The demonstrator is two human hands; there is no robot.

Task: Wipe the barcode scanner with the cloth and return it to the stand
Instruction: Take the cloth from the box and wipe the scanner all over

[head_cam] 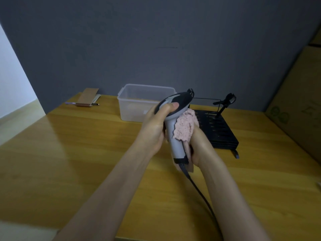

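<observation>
My left hand (156, 124) grips the grey and black barcode scanner (175, 136) near its head, thumb across the top, holding it upright above the wooden table (69, 162). My right hand (199, 145) presses a fluffy pink cloth (185, 127) against the right side of the scanner's handle. A black cable (198, 190) runs from the handle's base down toward me. The black stand (224, 103), a thin arm with a clip on a black slotted base (218, 131), sits just behind and right of my hands, with nothing in it.
A clear plastic tub (137, 103) stands behind my left hand. A brown notebook with pens (88, 100) lies at the far left corner. Cardboard boxes (298, 105) line the right edge. A grey wall rises behind the table.
</observation>
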